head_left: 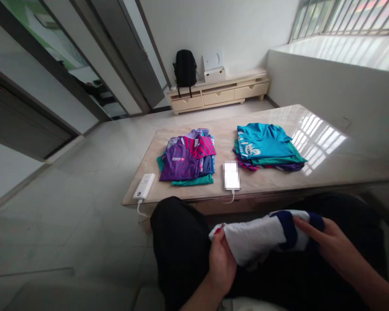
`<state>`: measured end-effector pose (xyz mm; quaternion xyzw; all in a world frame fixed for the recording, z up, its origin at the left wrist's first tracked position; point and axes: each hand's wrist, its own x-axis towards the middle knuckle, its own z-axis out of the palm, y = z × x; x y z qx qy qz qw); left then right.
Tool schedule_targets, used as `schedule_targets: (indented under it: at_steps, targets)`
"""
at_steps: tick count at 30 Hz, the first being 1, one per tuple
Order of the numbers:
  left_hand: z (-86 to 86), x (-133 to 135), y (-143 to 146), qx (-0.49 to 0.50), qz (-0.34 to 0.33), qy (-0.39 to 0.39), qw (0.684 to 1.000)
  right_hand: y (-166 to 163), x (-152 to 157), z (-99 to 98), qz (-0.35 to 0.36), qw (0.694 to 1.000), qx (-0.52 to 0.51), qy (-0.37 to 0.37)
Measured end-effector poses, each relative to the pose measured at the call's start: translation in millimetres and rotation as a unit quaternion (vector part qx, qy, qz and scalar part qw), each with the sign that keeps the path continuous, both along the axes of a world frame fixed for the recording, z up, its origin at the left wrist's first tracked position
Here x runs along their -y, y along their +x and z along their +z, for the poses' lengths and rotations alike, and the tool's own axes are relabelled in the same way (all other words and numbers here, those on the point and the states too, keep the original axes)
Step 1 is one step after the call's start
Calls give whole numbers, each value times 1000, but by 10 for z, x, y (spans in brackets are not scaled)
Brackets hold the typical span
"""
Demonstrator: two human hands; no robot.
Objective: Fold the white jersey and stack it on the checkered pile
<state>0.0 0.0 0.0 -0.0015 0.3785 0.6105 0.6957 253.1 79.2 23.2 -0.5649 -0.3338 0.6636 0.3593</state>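
White jersey with navy-blue trim is bunched across your lap right now, below the near edge of the glossy beige marble worktop, not on it at all. Your left hand is clamped on the left end of the fabric, thumb on top with the cloth pinched against the fingers. Your right hand lies flatter, fingers stretched out over the navy band at the other end, pressing more than gripping from what I can see.

My take on doing this bit well: get an actual pinch with the right hand too, then pull both ends apart so the cloth goes taut and the wrinkles drop out. Find the seams before you crease anything, otherwise the fold goes lopsided.

Pose-wise, both forearms come in low from the bottom of the view, wrists resting close to your dark trousers, hands well apart with the shirt spanning between them.

On the worktop sit a purple-and-pink folded shirt pile toward the left edge and a teal folded shirt pile further right, with a white power bank at the near-left corner.
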Motion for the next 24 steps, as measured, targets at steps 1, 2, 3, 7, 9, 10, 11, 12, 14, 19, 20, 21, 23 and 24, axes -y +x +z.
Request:
schedule_targets:
  at_steps: [1,2,3,7,9,10,11,12,14,19,20,21,23,24]
  targets:
    - [-30,0,-3,-25,6,3,1000,2,-34,3,19,1000,10,2]
    - [-66,-6,-7,-61,-1,10,998,1,-67,7,36,999,23,7]
    - [-105,-16,-11,-106,-14,19,994,0,-98,7,50,998,37,14]
    - [-239,-82,-32,-249,-55,54,965,-1,-178,-42,73,995,63,11]
    - [-266,-118,-35,-260,-50,58,963,-2,-187,-95,71,996,43,-20]
    - [-269,-135,-33,-258,-44,57,963,-5,-186,-126,65,997,27,-36]
    - [-269,-150,-30,-255,-37,53,965,-10,-181,-158,59,997,9,-47]
    - [-266,-163,-25,-250,-28,47,967,-17,-174,-191,56,997,-10,-54]
    - [-265,-185,-18,-241,-5,34,970,-38,-154,-260,63,996,-36,-47]
    - [-331,-219,-47,-248,39,31,967,-109,-87,-437,13,999,-9,43]
    - [-350,-223,-59,-253,42,29,966,-115,-79,-466,-3,999,11,49]
    - [-367,-227,-72,-258,43,27,965,-116,-75,-489,-14,998,34,53]
    - [-396,-234,-95,-272,38,23,961,-100,-79,-516,-22,994,85,70]
    - [-407,-237,-105,-282,34,20,959,-85,-87,-520,-19,990,111,83]
